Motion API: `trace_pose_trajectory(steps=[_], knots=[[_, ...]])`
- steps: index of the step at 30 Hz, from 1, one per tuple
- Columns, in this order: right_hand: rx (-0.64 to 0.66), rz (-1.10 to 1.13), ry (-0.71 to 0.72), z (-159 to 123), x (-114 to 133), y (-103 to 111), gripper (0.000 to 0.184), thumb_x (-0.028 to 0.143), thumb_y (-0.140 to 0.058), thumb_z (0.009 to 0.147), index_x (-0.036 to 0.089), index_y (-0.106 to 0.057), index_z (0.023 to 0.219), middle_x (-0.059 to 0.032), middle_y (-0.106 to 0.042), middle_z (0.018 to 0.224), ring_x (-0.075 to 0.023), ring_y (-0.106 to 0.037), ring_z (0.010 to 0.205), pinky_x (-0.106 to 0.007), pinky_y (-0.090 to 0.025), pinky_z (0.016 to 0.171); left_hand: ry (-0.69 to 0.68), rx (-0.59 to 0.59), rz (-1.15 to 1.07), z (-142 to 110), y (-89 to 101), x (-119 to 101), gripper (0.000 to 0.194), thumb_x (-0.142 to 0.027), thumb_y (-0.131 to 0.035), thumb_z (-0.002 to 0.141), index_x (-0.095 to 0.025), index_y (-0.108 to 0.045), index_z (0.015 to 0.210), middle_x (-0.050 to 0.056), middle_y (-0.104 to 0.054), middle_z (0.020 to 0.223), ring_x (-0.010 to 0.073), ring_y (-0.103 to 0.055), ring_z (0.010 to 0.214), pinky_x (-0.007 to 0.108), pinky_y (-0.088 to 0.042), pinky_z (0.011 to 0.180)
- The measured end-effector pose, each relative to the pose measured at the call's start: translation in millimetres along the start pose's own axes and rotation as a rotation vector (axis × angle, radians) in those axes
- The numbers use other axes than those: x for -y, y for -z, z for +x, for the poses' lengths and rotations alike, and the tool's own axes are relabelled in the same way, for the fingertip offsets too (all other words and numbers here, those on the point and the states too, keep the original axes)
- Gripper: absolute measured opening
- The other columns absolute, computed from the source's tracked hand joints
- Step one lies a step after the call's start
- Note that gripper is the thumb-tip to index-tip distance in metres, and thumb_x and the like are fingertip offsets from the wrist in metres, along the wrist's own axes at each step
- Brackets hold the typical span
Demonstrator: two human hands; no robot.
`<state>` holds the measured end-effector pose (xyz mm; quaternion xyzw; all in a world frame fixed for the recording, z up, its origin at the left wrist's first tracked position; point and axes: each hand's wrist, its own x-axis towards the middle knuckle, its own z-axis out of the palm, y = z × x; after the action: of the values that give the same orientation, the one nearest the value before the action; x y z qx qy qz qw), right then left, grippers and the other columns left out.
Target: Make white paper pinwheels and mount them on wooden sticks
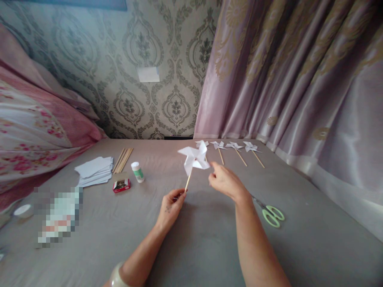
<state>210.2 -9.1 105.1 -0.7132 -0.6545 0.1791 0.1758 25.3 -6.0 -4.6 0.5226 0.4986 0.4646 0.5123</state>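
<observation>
A white paper pinwheel [195,158] on a thin wooden stick stands up in front of me. My left hand [171,207] is closed around the lower part of that stick. Just right of the blades is my right hand [226,181], its index finger stretched toward a blade tip and the other fingers partly curled. Whether that fingertip touches the paper I cannot tell. Nothing shows in the right hand's grasp. Behind it, several finished white pinwheels [235,146] lie in a row on the grey cloth-covered surface [203,247].
Green-handled scissors [273,215] lie beside my right forearm, which partly covers their blades. On the left are a paper stack [95,171], wooden sticks [123,160], a small red box [121,185], a white-and-green glue bottle [137,172] and a blurred-out item [61,217].
</observation>
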Motion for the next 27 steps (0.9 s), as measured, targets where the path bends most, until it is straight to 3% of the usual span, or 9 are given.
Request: trace_pose_trajectory(steps=[2, 4, 9, 11, 12, 15, 17, 22, 27], knots=[[0.421, 0.093, 0.125, -3.4, -1.9, -3.7, 0.040, 0.013, -0.048, 0.074, 0.014, -0.062, 0.112, -0.0019, -0.068, 0.066, -0.0111, -0.057, 0.048, -0.020, -0.040, 0.050, 0.004, 0.001, -0.012, 0.1, 0.2, -0.5, 0.043, -0.046, -0.068, 0.062, -0.012, -0.073, 0.087, 0.001, -0.059, 0.060, 0.0097, -0.042, 0.051, 0.021, -0.029, 0.048], [0.544, 0.220, 0.233, -4.9, -1.5, -5.2, 0.033, 0.015, -0.047, 0.075, 0.014, -0.065, 0.102, -0.0008, -0.068, 0.066, -0.0088, -0.054, 0.045, -0.018, -0.038, 0.046, 0.013, 0.004, -0.025, 0.0, 0.0, -1.3, 0.044, -0.046, -0.069, 0.062, -0.011, -0.073, 0.089, 0.000, -0.058, 0.060, 0.0092, -0.041, 0.051, 0.021, -0.030, 0.048], [-0.094, 0.272, 0.150, 1.6, 1.9, 1.3, 0.036, 0.021, -0.041, 0.084, 0.015, -0.058, 0.114, -0.0025, -0.069, 0.071, -0.0101, -0.057, 0.052, -0.019, -0.041, 0.053, 0.018, 0.001, -0.023, -0.7, -1.4, -2.2, 0.043, -0.047, -0.069, 0.061, -0.012, -0.073, 0.086, 0.001, -0.060, 0.063, 0.0096, -0.043, 0.052, 0.021, -0.030, 0.049], [-0.218, 0.183, 0.054, 3.1, 0.7, 2.4, 0.041, 0.018, -0.042, 0.083, 0.014, -0.053, 0.122, -0.0041, -0.070, 0.073, -0.0113, -0.059, 0.057, -0.020, -0.041, 0.056, 0.011, -0.001, -0.021, -0.5, -1.3, -1.8, 0.043, -0.047, -0.069, 0.061, -0.012, -0.073, 0.085, 0.001, -0.061, 0.064, 0.0100, -0.044, 0.054, 0.021, -0.031, 0.049], [-0.143, 0.138, 0.036, 2.7, -0.3, 1.7, 0.042, 0.016, -0.044, 0.081, 0.014, -0.054, 0.122, -0.0042, -0.069, 0.072, -0.0114, -0.059, 0.057, -0.019, -0.040, 0.055, 0.007, -0.004, -0.020, -0.3, -1.1, -1.7, 0.042, -0.047, -0.069, 0.061, -0.012, -0.073, 0.084, 0.001, -0.061, 0.064, 0.0101, -0.045, 0.054, 0.021, -0.031, 0.049], [0.417, 0.124, 0.153, -1.0, -2.5, -5.0, 0.038, 0.014, -0.047, 0.076, 0.013, -0.062, 0.111, -0.0016, -0.068, 0.065, -0.0091, -0.055, 0.046, -0.018, -0.038, 0.048, 0.012, -0.012, -0.034, 0.0, -0.3, -2.7, 0.044, -0.047, -0.070, 0.061, -0.011, -0.073, 0.085, 0.001, -0.060, 0.061, 0.0092, -0.043, 0.051, 0.021, -0.030, 0.047], [0.573, 0.198, 0.280, -2.5, -2.1, -11.2, 0.031, 0.018, -0.047, 0.077, 0.013, -0.066, 0.101, -0.0018, -0.068, 0.067, -0.0080, -0.054, 0.044, -0.017, -0.038, 0.046, 0.033, -0.017, -0.059, -0.2, 0.2, -4.5, 0.045, -0.047, -0.071, 0.060, -0.010, -0.073, 0.088, 0.001, -0.061, 0.061, 0.0089, -0.043, 0.050, 0.021, -0.031, 0.047], [0.458, 0.157, 0.345, 4.8, 3.9, -29.2, 0.023, 0.022, -0.046, 0.078, 0.013, -0.067, 0.072, -0.0031, -0.067, 0.063, -0.0080, -0.054, 0.045, -0.017, -0.035, 0.045, 0.061, -0.063, -0.151, 2.4, 3.7, -8.0, 0.040, -0.043, -0.076, 0.057, -0.013, -0.074, 0.083, 0.004, -0.070, 0.073, 0.0124, -0.054, 0.063, 0.021, -0.039, 0.058], [0.268, 0.145, 0.322, 13.6, 22.5, -60.1, 0.024, 0.027, -0.050, 0.080, 0.015, -0.067, 0.068, -0.0030, -0.065, 0.059, -0.0107, -0.058, 0.054, -0.019, -0.034, 0.050, 0.142, -0.089, -0.326, 14.7, 10.4, -5.5, 0.039, -0.040, -0.080, 0.051, -0.014, -0.074, 0.080, 0.005, -0.070, 0.071, 0.0106, -0.055, 0.059, 0.021, -0.039, 0.056]])
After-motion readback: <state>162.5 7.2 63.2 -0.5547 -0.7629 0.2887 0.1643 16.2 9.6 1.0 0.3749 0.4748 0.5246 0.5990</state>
